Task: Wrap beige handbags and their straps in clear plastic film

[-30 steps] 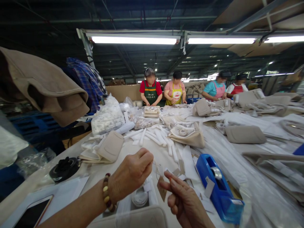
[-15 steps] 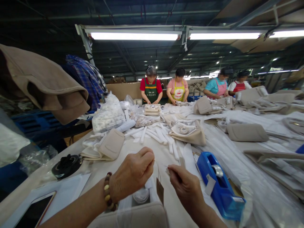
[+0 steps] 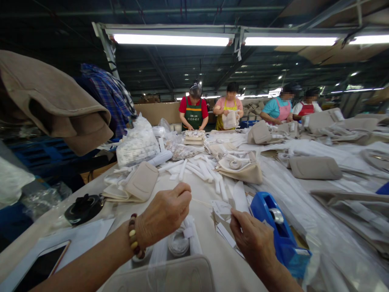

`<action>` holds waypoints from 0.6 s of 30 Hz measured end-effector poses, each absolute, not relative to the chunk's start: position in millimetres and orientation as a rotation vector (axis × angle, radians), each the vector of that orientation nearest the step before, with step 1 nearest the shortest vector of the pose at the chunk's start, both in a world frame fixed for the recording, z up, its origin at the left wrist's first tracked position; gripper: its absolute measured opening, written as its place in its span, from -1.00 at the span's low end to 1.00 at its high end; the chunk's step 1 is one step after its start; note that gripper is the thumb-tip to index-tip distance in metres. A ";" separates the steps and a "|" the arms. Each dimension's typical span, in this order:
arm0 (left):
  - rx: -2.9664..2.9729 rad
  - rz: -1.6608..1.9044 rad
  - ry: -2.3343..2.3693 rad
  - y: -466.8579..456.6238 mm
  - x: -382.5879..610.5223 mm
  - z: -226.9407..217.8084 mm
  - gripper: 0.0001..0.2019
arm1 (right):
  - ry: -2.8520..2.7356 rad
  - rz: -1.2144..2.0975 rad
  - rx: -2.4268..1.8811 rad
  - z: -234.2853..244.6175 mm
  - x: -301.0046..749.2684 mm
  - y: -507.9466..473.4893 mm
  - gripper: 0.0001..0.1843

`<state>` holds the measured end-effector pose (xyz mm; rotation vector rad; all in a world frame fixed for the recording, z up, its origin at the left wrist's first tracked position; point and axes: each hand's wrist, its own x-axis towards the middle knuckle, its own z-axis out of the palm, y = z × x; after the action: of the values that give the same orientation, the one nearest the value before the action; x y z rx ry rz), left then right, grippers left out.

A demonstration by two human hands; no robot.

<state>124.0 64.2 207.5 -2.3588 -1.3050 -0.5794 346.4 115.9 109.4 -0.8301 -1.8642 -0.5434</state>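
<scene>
Seemingly, left hand (image 3: 164,215) has grip pinched tight on thin cord (image 3: 201,201); right hand's (image 3: 255,235) grip curled at white tags (image 3: 222,208), hold unclear; best draw gently, avoiding tangles.

Bright blue tape dispenser (image 3: 284,235) at 4 o'clock, whitish tags (image 3: 223,207) at 5, greyish-beige bag (image 3: 170,275) at 6-ish, brown-and-cream beaded bracelet (image 3: 133,234) at 7, and some loud blue plaid cloth (image 3: 105,95) at 10.
</scene>
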 end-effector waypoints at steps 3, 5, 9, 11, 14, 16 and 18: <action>-2.378 -0.499 -1.307 65.6 125.3 205.6 -0.79 | -1.904 -0.513 -0.862 108.6 350.2 114.6 -0.79; -2.403 -0.417 -1.298 66.4 127.2 203.8 -0.80 | -1.925 -0.497 -0.861 108.2 353.1 113.9 -0.78; -2.404 -0.359 -1.270 68.1 131.3 202.4 -0.80 | -1.938 -0.440 -0.866 105.7 358.1 114.5 -0.76; -2.407 -0.422 -1.245 68.9 132.4 203.1 -0.80 | -1.956 -0.388 -0.900 101.9 359.9 116.0 -0.73; -2.410 -0.537 -1.198 69.8 133.2 204.9 -0.80 | -1.992 -0.247 -0.933 90.7 361.4 117.8 -0.70; -2.405 -0.580 -1.188 70.3 133.6 205.8 -0.80 | -2.017 -0.130 -0.949 79.6 361.2 116.9 -0.71; -2.402 -0.611 -1.205 70.8 134.2 205.7 -0.80 | -2.034 -0.026 -0.955 67.7 360.0 113.6 -0.72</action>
<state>134.2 70.8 205.7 -2.4015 -1.2048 -0.6105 360.0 113.6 67.7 -0.9552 -2.0343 -0.0256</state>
